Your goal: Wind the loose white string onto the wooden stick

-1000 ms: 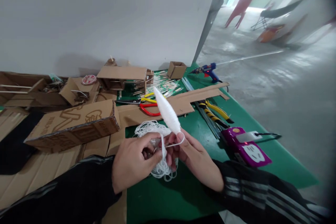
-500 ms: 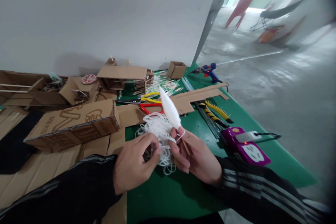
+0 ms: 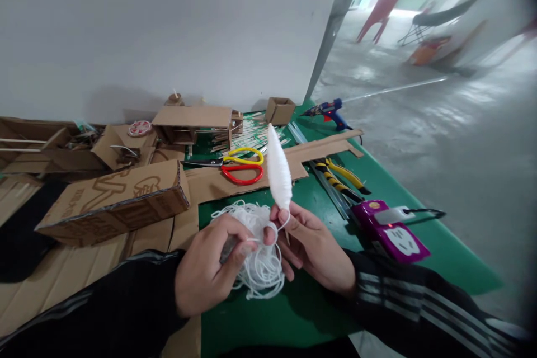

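My left hand [image 3: 207,274] pinches the string [image 3: 252,240] and my right hand [image 3: 321,246] holds the fat white stick [image 3: 279,173], so the messy pile [image 3: 264,277] could knot if I pull too hard.

From the middle of our view, we see scissors [image 3: 226,162] with one yellow and one red handle at nine o'clock. Between eight and nine, we spot a long brown box [image 3: 115,201]. A little open box [image 3: 280,112] sits just past twelve. We find a blue glue gun [image 3: 331,108] at two, yellow-and-black pliers [image 3: 334,180] at three and a purple power strip [image 3: 381,230] at four.
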Demonstrator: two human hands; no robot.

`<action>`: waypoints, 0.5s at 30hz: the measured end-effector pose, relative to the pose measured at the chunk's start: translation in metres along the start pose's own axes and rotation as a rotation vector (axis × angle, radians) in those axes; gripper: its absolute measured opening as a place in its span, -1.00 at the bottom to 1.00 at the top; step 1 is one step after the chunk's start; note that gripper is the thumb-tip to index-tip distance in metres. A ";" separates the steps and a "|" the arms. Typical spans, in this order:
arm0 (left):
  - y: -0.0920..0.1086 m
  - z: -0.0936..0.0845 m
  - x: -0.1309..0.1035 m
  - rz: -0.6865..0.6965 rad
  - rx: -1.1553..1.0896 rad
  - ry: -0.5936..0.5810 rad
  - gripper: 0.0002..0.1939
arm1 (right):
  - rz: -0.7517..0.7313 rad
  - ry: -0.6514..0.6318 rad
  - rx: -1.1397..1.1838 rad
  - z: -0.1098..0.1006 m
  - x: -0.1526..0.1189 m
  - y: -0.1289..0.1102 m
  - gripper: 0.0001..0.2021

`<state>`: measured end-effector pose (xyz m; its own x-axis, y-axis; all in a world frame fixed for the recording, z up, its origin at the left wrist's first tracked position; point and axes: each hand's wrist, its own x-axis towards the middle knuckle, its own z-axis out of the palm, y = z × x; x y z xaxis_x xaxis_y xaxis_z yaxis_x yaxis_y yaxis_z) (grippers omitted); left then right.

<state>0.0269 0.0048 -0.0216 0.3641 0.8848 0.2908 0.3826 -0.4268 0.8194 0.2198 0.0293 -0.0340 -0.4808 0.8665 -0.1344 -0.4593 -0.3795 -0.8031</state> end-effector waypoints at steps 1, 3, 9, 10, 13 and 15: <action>0.000 0.001 0.000 -0.093 -0.051 -0.003 -0.99 | -0.005 0.005 -0.026 0.000 0.000 0.000 -0.84; -0.002 0.003 -0.001 -0.228 -0.124 -0.017 -0.95 | -0.024 0.034 -0.084 -0.001 0.000 -0.001 -0.83; -0.005 0.003 0.000 -0.312 -0.165 -0.011 -0.88 | -0.115 0.142 -0.173 -0.001 0.000 -0.006 -0.84; -0.004 0.003 0.000 -0.319 -0.161 -0.011 -0.88 | -0.126 0.153 -0.180 -0.001 0.000 -0.007 -0.85; -0.002 0.001 0.000 -0.344 -0.195 -0.023 -0.87 | -0.120 0.171 -0.226 -0.003 0.000 -0.008 -0.84; -0.001 0.000 0.000 -0.365 -0.268 -0.042 -0.87 | -0.113 0.191 -0.270 -0.006 -0.001 -0.009 -0.83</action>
<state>0.0264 0.0051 -0.0221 0.2825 0.9576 -0.0570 0.2614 -0.0197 0.9650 0.2288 0.0338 -0.0303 -0.2780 0.9529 -0.1213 -0.2752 -0.2000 -0.9404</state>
